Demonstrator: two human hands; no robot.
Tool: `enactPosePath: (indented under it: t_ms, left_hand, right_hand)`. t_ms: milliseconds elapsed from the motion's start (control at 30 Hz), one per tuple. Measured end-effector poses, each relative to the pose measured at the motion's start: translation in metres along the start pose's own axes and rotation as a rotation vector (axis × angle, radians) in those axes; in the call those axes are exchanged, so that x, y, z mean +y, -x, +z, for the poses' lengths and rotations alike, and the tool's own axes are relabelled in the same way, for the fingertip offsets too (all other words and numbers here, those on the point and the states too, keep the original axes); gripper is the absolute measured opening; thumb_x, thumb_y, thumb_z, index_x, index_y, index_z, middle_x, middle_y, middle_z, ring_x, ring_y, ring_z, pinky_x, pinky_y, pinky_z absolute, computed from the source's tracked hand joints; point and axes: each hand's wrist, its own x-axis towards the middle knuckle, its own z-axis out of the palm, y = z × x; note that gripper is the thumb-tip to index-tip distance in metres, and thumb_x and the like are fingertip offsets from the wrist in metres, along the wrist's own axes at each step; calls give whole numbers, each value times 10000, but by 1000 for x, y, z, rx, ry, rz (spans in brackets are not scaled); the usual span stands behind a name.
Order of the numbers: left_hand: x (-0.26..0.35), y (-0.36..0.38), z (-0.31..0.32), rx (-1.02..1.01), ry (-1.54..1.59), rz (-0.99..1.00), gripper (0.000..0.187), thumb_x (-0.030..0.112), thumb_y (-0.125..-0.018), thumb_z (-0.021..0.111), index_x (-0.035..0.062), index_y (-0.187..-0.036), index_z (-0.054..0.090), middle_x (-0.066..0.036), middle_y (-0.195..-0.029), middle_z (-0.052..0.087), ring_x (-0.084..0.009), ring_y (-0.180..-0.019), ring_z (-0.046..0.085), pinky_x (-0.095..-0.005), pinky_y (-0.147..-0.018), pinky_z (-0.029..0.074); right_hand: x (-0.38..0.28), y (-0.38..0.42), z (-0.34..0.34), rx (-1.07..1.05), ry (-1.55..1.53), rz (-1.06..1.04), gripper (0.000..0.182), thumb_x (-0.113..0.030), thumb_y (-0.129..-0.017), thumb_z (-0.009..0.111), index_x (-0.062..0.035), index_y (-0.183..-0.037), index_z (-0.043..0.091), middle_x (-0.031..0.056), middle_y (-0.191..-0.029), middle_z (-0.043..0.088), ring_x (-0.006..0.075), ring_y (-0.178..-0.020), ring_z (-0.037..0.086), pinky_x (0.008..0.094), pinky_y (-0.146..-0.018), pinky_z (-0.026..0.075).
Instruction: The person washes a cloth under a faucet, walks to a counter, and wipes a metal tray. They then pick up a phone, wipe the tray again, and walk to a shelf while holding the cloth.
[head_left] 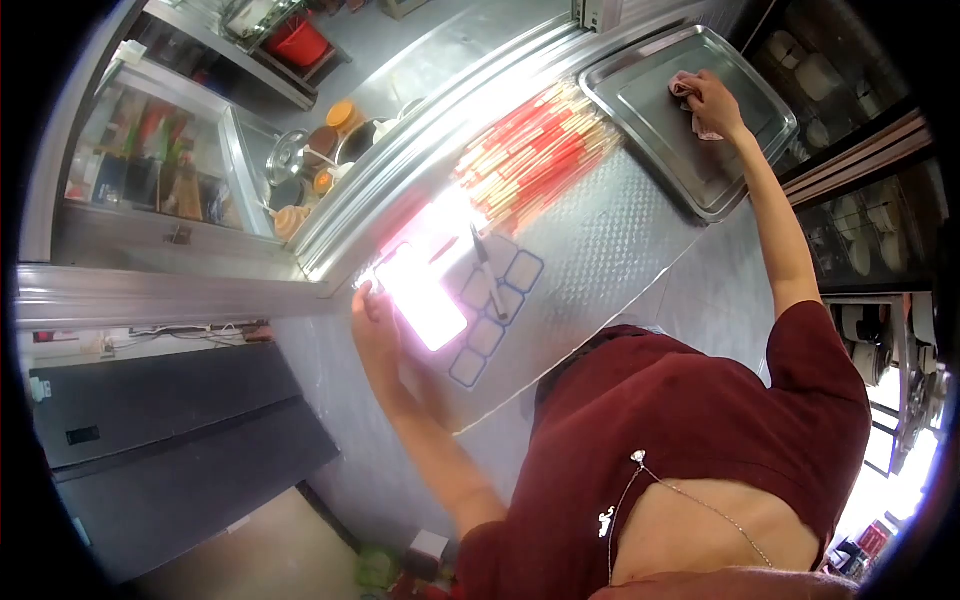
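The view is tilted, looking down my dark red shirt onto a steel counter (610, 250). My right hand (712, 100) is stretched out and presses a pink cloth (688, 92) onto the inside of a steel tray (740, 185) at the far right. My left hand (372, 320) rests at the counter's left edge, touching a glaring white sheet (425, 295); whether it grips the sheet is washed out. A knife (487, 272) lies on a white mat with blue-edged squares (495, 320) beside that hand.
A pile of red and pale chopsticks (535, 150) lies between the mat and the tray. Behind the counter is a glass display case (160, 160), bowls and a pot lid (290, 155). A dark cabinet (180, 440) stands lower left; shelves of containers (860, 240) on the right.
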Motion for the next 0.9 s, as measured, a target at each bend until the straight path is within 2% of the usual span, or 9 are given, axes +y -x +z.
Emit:
enactPosePath:
  t_ms: [100,200,900]
  left_hand:
    - [0,-8,0,-43,23,56,432,177,-840,545,-76,-1182,472,-25,-791,518,-95,-715,482,-214,-658,406]
    - [3,-15,3,-23,-22,20,407,140,-831,501,-35,-1197,472,-47,-711,557,-124,-687,529,-249,-667,430]
    - [-6,-25,8,6,-91,69,361,112,-800,534,-27,-1132,525,-71,-736,591,-138,-646,554,-268,-620,452]
  right_hand:
    - [-3,1,2,19,-11,5,285,-144,-774,558,-138,-1053,612,100,-990,533,316,-938,532,390,-779,441]
    - [-5,3,1,24,2,28,284,-147,-777,555,-138,-1056,609,95,-990,527,311,-944,532,389,-782,442]
    - [-2,6,9,94,38,-6,343,-154,-767,541,-169,-1108,579,93,-1016,516,297,-1001,506,386,-838,438]
